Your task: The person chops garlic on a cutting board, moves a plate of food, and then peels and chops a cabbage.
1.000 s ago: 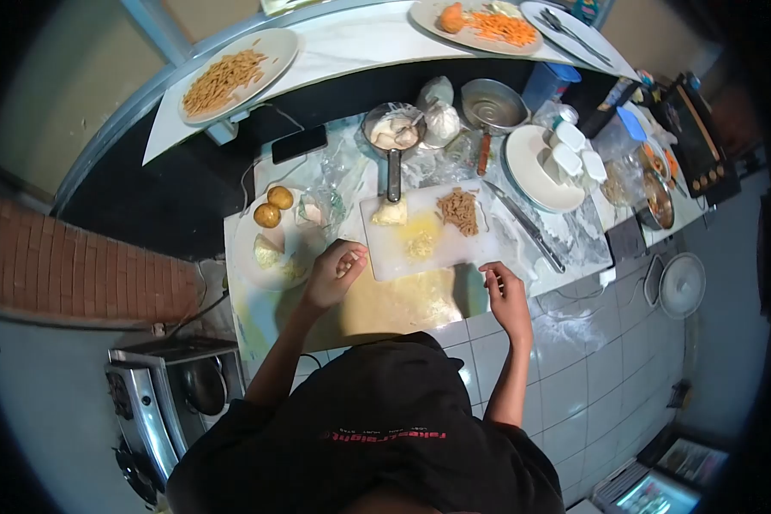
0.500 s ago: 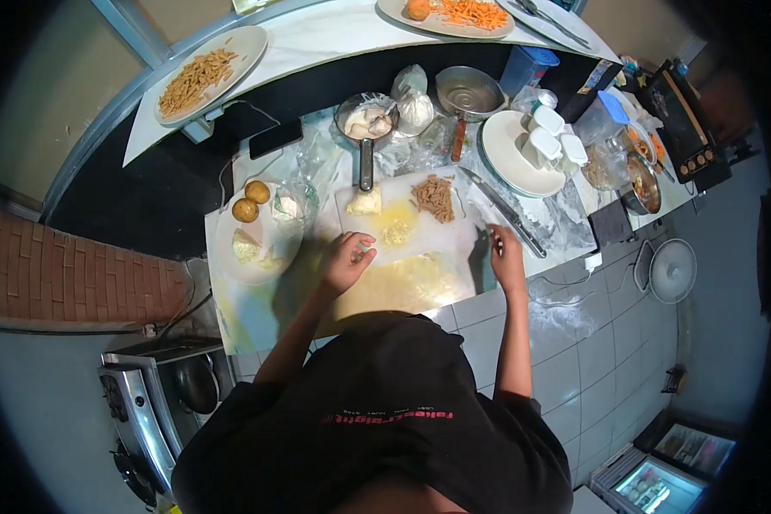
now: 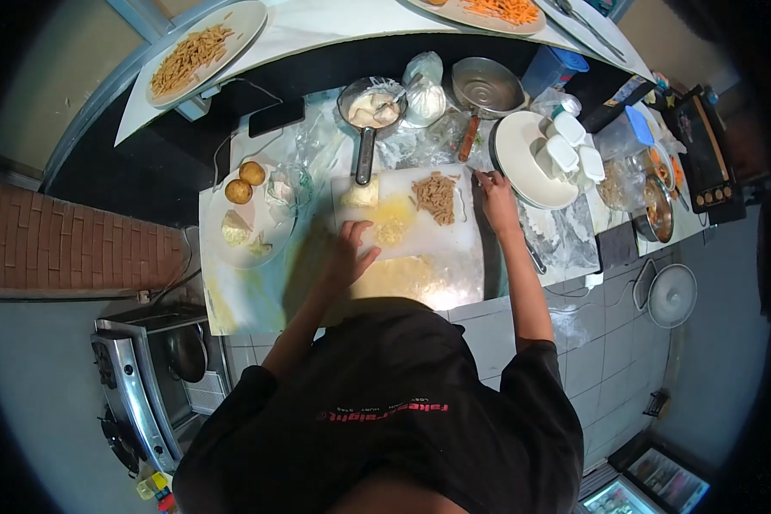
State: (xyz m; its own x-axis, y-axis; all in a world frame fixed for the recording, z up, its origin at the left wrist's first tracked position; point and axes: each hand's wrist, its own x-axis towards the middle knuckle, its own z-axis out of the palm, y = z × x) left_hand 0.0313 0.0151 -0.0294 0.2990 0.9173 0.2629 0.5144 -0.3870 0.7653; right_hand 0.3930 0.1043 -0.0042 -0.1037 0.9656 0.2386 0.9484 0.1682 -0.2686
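My left hand point(image 3: 349, 255) is at the near left of the white cutting board point(image 3: 464, 244), thumb and fingers apart, holding nothing. Beside its fingertips lies a small pile of finely chopped pale yellow food point(image 3: 391, 230). A pale yellow block point(image 3: 359, 194) sits at the board's far left, and a heap of brown strips point(image 3: 437, 197) at its far right. Over the knife point(image 3: 536, 259), right of the board, my right hand point(image 3: 498, 203) has its fingers closed at the far end. Most of the knife is hidden under the hand and forearm.
On the left, a plate point(image 3: 220, 244) bears two round brown items and pale pieces. Behind the board are a small pan point(image 3: 366, 154) and a metal pot point(image 3: 488, 86). A white plate point(image 3: 514, 146) with white containers stands right. Plates of food line the raised shelf.
My right hand has moved forward onto the knife and closed its fingers there. My left hand has shifted slightly forward, closer to the chopped pile. The view has shifted a little.
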